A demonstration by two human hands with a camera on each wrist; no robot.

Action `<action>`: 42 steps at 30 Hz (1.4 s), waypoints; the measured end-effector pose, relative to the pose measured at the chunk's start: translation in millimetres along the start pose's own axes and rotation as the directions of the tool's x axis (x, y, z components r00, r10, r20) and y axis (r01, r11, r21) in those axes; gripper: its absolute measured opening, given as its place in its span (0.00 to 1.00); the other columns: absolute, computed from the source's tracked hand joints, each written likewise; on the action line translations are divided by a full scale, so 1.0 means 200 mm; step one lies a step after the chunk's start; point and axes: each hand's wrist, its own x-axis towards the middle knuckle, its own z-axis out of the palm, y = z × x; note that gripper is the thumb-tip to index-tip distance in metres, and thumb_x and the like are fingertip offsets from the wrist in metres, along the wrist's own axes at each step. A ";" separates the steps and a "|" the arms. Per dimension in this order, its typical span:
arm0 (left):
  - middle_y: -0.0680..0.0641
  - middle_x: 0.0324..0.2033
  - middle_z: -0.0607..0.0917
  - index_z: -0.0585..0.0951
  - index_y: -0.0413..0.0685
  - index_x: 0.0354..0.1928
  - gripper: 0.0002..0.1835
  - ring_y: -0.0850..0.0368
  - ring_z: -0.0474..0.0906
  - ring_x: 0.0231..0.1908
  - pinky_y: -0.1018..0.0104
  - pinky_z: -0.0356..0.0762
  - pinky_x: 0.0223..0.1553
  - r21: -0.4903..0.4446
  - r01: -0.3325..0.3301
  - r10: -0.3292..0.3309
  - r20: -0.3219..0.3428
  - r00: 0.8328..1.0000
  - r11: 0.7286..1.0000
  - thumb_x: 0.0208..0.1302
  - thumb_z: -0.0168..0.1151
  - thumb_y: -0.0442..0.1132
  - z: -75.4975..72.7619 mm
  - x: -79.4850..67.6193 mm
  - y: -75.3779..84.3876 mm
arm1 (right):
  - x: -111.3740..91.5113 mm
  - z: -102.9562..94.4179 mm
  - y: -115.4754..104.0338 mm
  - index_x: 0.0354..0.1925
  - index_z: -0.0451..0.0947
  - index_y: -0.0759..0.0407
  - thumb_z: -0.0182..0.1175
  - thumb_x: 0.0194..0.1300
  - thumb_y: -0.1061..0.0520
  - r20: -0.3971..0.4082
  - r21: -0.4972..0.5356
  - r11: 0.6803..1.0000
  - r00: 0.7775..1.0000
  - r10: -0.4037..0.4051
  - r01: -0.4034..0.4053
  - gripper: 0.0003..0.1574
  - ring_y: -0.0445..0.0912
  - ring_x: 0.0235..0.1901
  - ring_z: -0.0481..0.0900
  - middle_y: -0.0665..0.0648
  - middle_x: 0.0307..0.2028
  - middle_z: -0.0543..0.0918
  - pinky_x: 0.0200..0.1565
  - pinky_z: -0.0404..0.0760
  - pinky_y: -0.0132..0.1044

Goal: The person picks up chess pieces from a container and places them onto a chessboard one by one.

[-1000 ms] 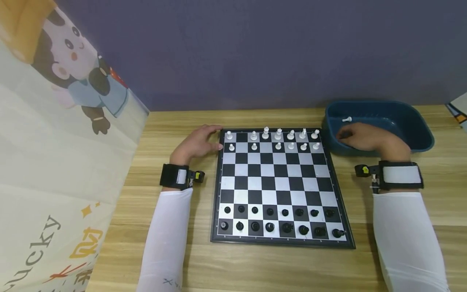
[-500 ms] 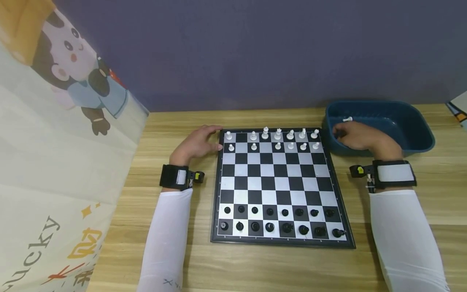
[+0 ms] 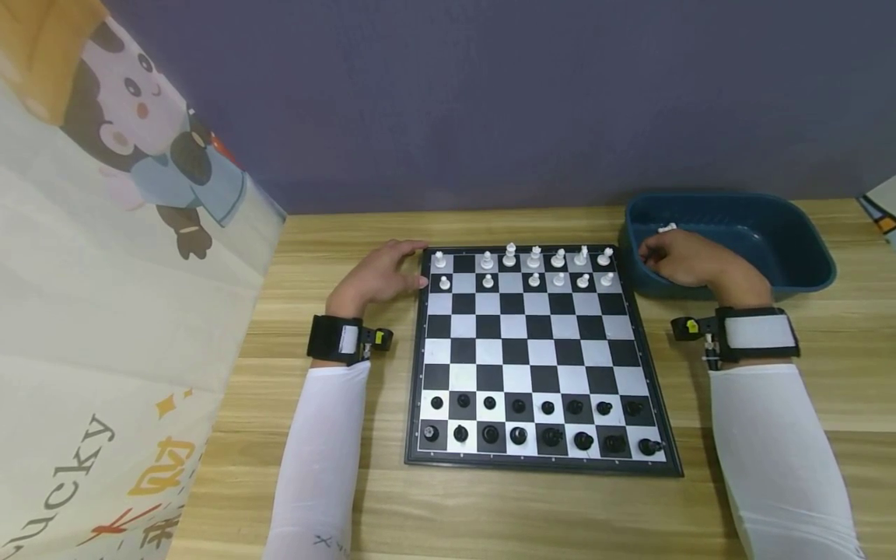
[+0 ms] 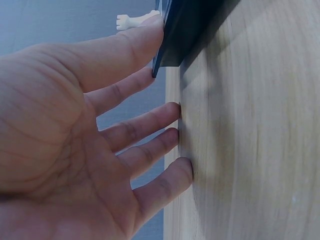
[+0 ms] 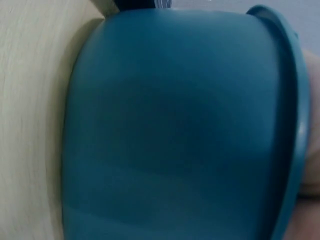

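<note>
A chessboard (image 3: 537, 351) lies on the table with white chess pieces (image 3: 510, 255) along its far side and black chess pieces (image 3: 518, 435) along its near side. My left hand (image 3: 378, 272) rests at the board's far left corner, thumb and index finger touching its edge; in the left wrist view the other fingers are extended against the wood, and a white rook (image 4: 132, 21) stands beyond the thumb. Inside the blue basin (image 3: 791, 233) is my right hand (image 3: 689, 260), its fingers bent downward and fingertips largely hidden. A white chess piece (image 3: 667, 227) lies just beyond it.
Two squares in the white rows stand without pieces, in the second and fourth columns region. A dark wall (image 3: 448, 109) rises behind the wooden table (image 3: 546, 513). A printed cloth (image 3: 140, 311) hangs at the left. The basin's wall (image 5: 175, 125) fills the right wrist view.
My right hand has shifted slightly left within the basin and now partly covers the white chess piece there. The left hand and the pieces on the board have stayed in place.
</note>
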 end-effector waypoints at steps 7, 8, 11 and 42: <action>0.48 0.65 0.61 0.60 0.66 0.67 0.37 0.46 0.59 0.61 0.46 0.59 0.56 0.011 -0.007 0.007 0.002 1.000 1.000 0.55 0.60 0.55 0.00 0.00 0.00 | 0.00 0.00 0.01 0.44 0.74 0.64 0.43 0.63 0.61 -0.049 -0.031 0.999 0.999 -0.008 0.007 0.16 0.50 0.33 0.69 0.58 0.37 0.76 0.34 0.69 0.43; 0.48 0.65 0.61 0.60 0.66 0.67 0.37 0.46 0.59 0.61 0.46 0.59 0.56 0.013 -0.007 0.007 0.002 1.000 1.000 0.55 0.60 0.55 0.00 0.00 0.00 | 0.00 0.00 0.01 0.44 0.74 0.64 0.44 0.63 0.61 -0.055 -0.035 0.999 0.998 -0.004 0.002 0.16 0.51 0.34 0.70 0.58 0.38 0.76 0.35 0.70 0.44; 0.48 0.65 0.62 0.60 0.67 0.67 0.36 0.46 0.60 0.61 0.46 0.59 0.56 0.016 -0.004 0.004 -0.001 1.000 1.000 0.55 0.60 0.56 0.00 0.00 0.00 | -0.01 -0.01 0.02 0.45 0.75 0.62 0.46 0.63 0.59 -0.080 -0.042 0.999 0.997 0.019 -0.023 0.15 0.52 0.38 0.72 0.60 0.41 0.78 0.39 0.71 0.47; 0.48 0.65 0.62 0.60 0.66 0.67 0.36 0.46 0.59 0.62 0.46 0.58 0.56 0.022 -0.011 0.011 -0.005 1.000 1.000 0.55 0.60 0.55 -0.01 -0.01 0.01 | -0.09 -0.08 0.04 0.49 0.73 0.59 0.47 0.67 0.43 -0.173 0.188 0.976 0.974 0.146 -0.113 0.24 0.49 0.34 0.79 0.59 0.40 0.78 0.38 0.74 0.49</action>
